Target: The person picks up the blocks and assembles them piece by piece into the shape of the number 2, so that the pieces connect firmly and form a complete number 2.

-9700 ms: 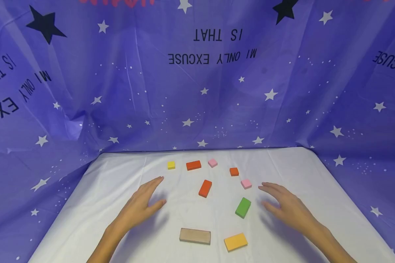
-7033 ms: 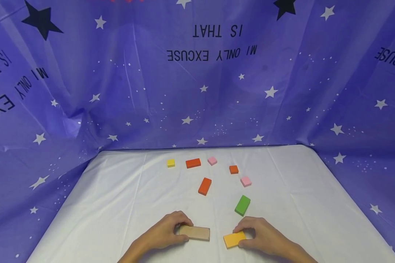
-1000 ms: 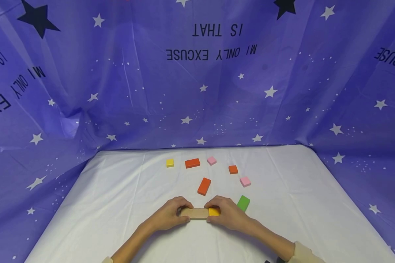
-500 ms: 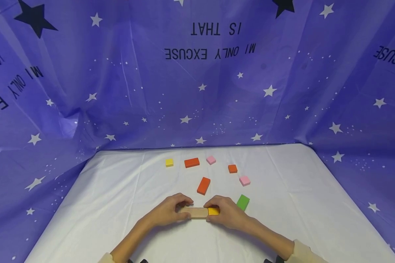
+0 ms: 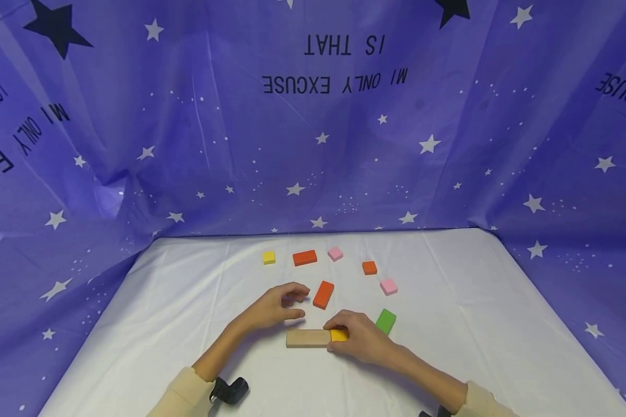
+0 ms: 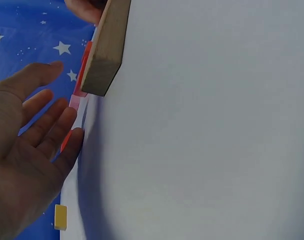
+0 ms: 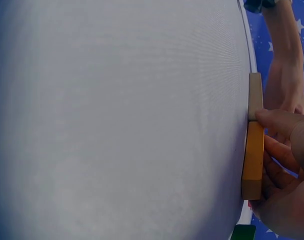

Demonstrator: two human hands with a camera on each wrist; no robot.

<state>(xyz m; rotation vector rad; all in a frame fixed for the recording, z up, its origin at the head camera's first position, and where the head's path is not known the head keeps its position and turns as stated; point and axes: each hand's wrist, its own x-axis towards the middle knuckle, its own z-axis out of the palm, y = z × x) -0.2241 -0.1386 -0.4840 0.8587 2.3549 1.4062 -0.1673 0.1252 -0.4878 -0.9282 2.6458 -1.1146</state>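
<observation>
- Your right fingers pinched the yellow-orange block; your left fingers hung loosely parted, holding nothing.
- The wooden block lay on the table, nearer you than your left fingers, its right end meeting the yellow-orange block by your right thumb tip.
- With only your right fingers on the pair, a twist or uneven squeeze could have opened the seam or skewed the row.
- A low sweep of your left fingers could have knocked the nearer red block, just beyond their tips; a dropped thumb could have nudged the wooden block's free end.
- The green block sat just beyond your right knuckles, so an outward slide risked bumping it.
- Open room stretched left of your left fingers and on the near side of both hands; the table's far edge, by the purple backdrop, was well beyond your fingertips.
</observation>
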